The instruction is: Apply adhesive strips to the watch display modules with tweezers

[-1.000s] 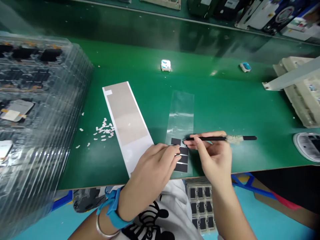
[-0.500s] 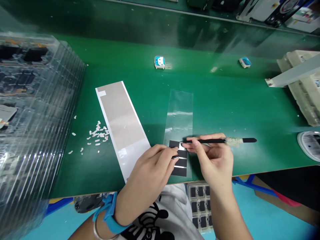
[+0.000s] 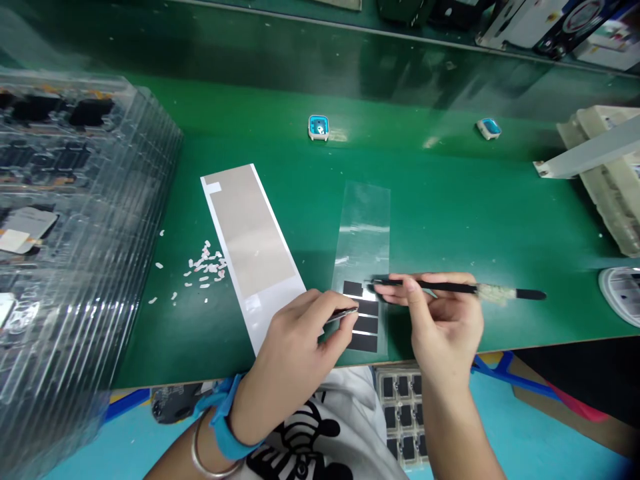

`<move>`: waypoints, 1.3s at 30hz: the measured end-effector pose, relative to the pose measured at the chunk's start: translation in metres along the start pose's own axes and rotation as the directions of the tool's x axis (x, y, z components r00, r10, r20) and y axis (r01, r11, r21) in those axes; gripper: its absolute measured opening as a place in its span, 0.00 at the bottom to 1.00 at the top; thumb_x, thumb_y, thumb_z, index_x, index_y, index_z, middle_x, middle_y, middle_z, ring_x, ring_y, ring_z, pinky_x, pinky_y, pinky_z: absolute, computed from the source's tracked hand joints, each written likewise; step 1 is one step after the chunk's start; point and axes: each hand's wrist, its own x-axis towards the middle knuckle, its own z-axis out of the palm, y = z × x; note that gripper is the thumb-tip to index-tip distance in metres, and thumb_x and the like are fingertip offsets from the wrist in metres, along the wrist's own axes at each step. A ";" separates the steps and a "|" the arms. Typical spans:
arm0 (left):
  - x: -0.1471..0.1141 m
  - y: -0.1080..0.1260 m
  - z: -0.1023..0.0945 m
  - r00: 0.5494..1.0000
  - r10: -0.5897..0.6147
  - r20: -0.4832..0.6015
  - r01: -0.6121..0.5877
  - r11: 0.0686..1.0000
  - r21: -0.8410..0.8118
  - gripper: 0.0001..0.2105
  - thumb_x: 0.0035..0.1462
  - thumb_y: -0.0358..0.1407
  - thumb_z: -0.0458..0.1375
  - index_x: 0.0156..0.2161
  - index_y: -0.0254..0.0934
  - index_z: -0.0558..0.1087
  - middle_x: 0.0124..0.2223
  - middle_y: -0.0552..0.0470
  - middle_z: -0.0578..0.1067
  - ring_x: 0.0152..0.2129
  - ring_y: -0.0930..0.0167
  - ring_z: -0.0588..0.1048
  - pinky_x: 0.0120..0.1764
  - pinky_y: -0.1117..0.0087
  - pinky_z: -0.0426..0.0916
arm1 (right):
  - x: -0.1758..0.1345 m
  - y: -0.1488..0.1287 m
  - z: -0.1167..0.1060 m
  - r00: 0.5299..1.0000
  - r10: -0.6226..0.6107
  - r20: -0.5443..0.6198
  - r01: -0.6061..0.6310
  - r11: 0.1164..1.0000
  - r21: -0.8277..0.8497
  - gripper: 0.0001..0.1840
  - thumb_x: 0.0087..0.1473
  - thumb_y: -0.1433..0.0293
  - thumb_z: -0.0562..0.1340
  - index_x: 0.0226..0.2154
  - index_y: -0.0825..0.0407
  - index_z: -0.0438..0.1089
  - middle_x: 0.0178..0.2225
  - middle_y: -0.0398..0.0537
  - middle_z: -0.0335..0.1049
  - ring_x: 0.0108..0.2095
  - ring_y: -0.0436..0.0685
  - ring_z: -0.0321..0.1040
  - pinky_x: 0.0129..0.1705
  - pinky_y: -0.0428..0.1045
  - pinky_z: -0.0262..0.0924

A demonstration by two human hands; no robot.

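My left hand [image 3: 305, 333] is closed, pinching a thin flat piece with a dark face and shiny edge [image 3: 341, 314] between thumb and fingers. It is held over the left side of a clear plastic strip [image 3: 366, 213]. On the lower part of that strip lies a column of black rectangular stickers [image 3: 367, 325], with a small white patch beside the top one. My right hand [image 3: 443, 313] grips a slim black tool with pale tape round it [image 3: 450, 287], held nearly level. Its left end is at the top black sticker, blurred. Left of my hands lies a white-bordered beige sheet [image 3: 255, 233].
Small white scraps [image 3: 210, 265] are scattered left of the sheet. Stacked clear trays of parts [image 3: 100, 220] stand at the left. Two small watch-like units [image 3: 319, 127] sit at the back. Beige trays [image 3: 605, 180] and a round white-rimmed container [image 3: 623, 297] are at the right.
My right hand and its black tool have shifted right, away from my left hand. The left fingers have tilted, showing more of the thin piece. The view has moved slightly.
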 end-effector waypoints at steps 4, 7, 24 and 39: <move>0.002 0.004 -0.018 0.997 -0.028 -0.075 0.020 0.995 -0.098 0.06 0.61 0.30 0.62 0.43 0.40 0.78 0.33 0.53 0.81 0.28 0.71 0.78 0.34 0.72 0.73 | -0.011 -0.020 0.012 0.982 -0.166 -0.093 0.174 0.981 0.081 0.10 0.58 0.77 0.66 0.37 0.50 0.64 0.32 0.43 0.76 0.35 0.56 0.80 0.37 0.49 0.80; 0.001 0.002 -0.030 0.997 -0.016 -0.075 0.009 0.996 -0.092 0.10 0.65 0.31 0.58 0.49 0.38 0.78 0.36 0.50 0.83 0.30 0.69 0.79 0.34 0.71 0.73 | -0.025 -0.039 0.030 0.967 -0.253 0.018 0.248 0.958 0.143 0.13 0.60 0.80 0.63 0.41 0.48 0.63 0.34 0.44 0.76 0.36 0.56 0.80 0.35 0.53 0.81; -0.007 -0.012 -0.038 0.994 -0.012 -0.109 -0.006 0.986 -0.166 0.22 0.69 0.31 0.49 0.66 0.37 0.63 0.39 0.48 0.75 0.29 0.71 0.72 0.34 0.71 0.67 | -0.046 -0.041 0.089 0.938 -0.344 0.038 0.334 0.929 0.161 0.14 0.59 0.82 0.61 0.42 0.49 0.62 0.37 0.44 0.75 0.40 0.57 0.79 0.46 0.60 0.79; -0.008 -0.016 -0.037 0.993 0.024 -0.120 -0.050 0.975 -0.218 0.23 0.72 0.35 0.45 0.67 0.31 0.61 0.35 0.51 0.67 0.30 0.72 0.66 0.33 0.70 0.61 | -0.042 -0.032 0.087 0.913 -0.404 0.058 0.387 0.903 0.186 0.16 0.57 0.86 0.60 0.43 0.53 0.62 0.37 0.49 0.75 0.40 0.60 0.79 0.40 0.59 0.80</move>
